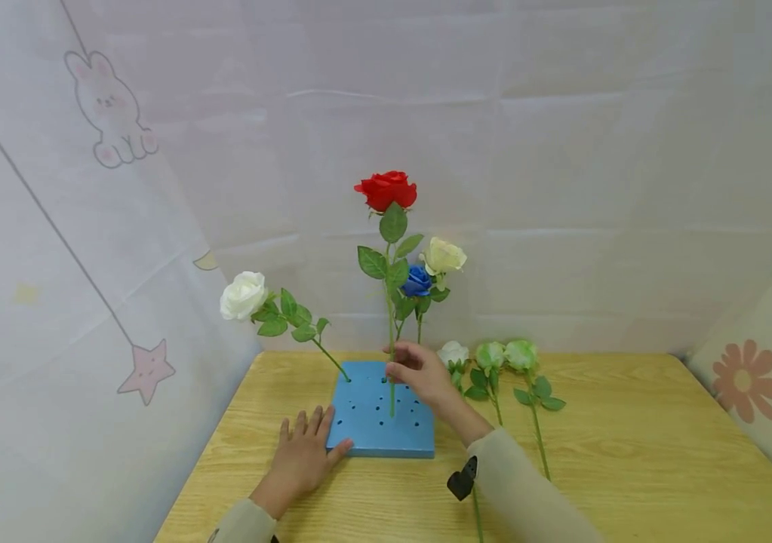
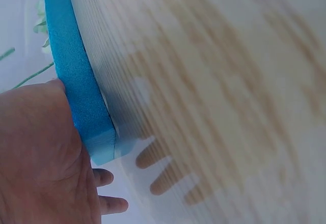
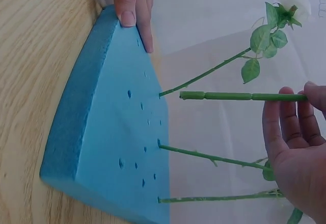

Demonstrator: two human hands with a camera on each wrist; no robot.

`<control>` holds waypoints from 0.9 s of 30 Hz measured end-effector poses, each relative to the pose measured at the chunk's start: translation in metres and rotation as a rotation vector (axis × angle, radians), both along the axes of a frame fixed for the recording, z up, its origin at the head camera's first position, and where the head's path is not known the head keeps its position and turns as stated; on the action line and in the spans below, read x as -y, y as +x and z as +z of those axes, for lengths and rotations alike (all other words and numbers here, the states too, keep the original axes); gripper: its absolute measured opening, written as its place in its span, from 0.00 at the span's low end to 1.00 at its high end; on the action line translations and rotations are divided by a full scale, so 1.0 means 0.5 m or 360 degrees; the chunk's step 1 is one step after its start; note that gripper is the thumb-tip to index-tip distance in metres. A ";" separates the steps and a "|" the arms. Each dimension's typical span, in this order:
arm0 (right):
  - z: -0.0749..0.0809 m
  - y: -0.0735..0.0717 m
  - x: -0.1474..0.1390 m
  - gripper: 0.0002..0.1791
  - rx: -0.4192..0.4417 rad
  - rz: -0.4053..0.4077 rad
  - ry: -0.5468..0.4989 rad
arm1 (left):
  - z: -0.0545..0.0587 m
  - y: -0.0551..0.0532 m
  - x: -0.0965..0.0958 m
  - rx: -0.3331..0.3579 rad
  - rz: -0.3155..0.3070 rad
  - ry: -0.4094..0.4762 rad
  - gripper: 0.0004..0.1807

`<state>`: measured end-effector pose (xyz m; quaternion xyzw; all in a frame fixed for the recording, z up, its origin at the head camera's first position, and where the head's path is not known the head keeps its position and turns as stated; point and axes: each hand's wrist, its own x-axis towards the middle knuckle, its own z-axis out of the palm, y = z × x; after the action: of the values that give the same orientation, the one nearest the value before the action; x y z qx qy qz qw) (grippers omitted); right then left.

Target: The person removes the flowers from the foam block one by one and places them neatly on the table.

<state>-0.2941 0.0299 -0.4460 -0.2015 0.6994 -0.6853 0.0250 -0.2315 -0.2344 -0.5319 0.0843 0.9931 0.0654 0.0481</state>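
Note:
My right hand [image 1: 422, 377] pinches the stem of a red rose [image 1: 388, 191], which stands nearly upright over a light blue foam block [image 1: 358, 437]. In the right wrist view the cut end of that stem [image 3: 192, 95] hangs apart from the pierced top of the block. Fingers spread, my left hand [image 1: 304, 456] rests at the block's left front corner, its thumb touching the edge. A white rose [image 1: 244, 296] leans left out of a back-left hole. Behind the red rose, a blue rose [image 1: 416, 281] and a cream rose [image 1: 444, 256] rise at the block's back.
On the wooden table [image 1: 616, 430], right of the block, lie a white rose [image 1: 453, 353], a green-white rose [image 1: 490, 356] and another green-white rose [image 1: 521, 354], their stems toward me. A pale cloth [image 1: 562, 188] hangs behind the table.

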 end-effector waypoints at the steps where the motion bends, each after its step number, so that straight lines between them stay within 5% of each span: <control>1: 0.002 0.004 -0.005 0.18 -0.0002 0.0007 0.0000 | 0.003 0.001 0.000 0.0005 -0.0001 0.0004 0.48; 18: 0.009 0.065 -0.099 0.28 0.0146 0.0033 -0.0006 | 0.003 0.001 0.001 0.0013 -0.0018 0.0035 0.48; 27: -0.003 0.087 -0.159 0.31 0.0071 0.0067 0.0053 | 0.006 0.001 0.001 0.0019 -0.0023 0.0062 0.48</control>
<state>-0.2507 0.1096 -0.4475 -0.2004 0.7055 -0.6773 0.0582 -0.2310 -0.2349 -0.5290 0.0919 0.9907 0.0850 0.0528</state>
